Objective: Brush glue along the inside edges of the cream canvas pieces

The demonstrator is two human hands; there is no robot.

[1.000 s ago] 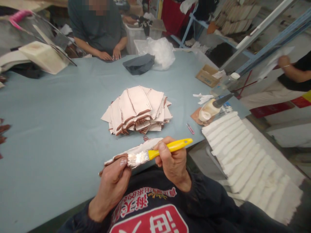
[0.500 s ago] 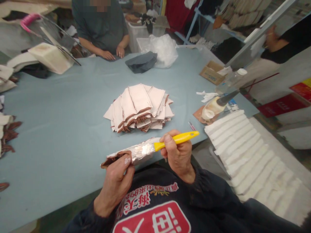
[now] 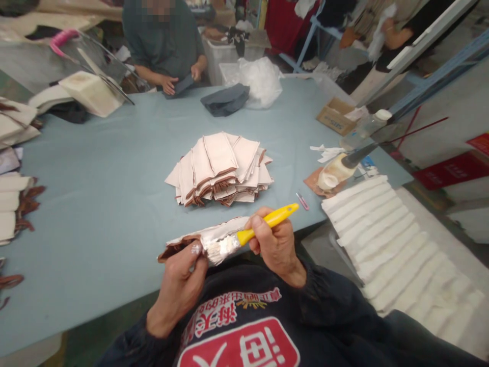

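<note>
Yellow brush (image 3: 271, 219) against a brown-and-cream piece (image 3: 178, 250) at the edge of the tabletop (image 3: 95, 168)

My right hand (image 3: 277, 247) grips the brush's handle between thumb and fingers, its bristles (image 3: 224, 250) caked with white and laid against the pale side of the piece. My left hand (image 3: 180, 283) pinches the piece near its brown end, white marks on the thumb; the two hands are apart, the bristles between them. The piece lies along the near edge, in front of my dark printed top (image 3: 237, 274). Just beyond, a fanned pile (image 3: 214, 165) of similar pieces sits with pale faces up. To the right, a small pink tool (image 3: 303, 201) lies near a cream container (image 3: 338, 171) with white inside, set on a brown scrap (image 3: 311, 182); overlapping white strips (image 3: 382, 229) fill the space at my right side. Opposite, a co-worker (image 3: 162, 46) in a dark shirt holds a dark piece (image 3: 181, 87), with a clear plastic bag (image 3: 262, 81) nearby.
</note>
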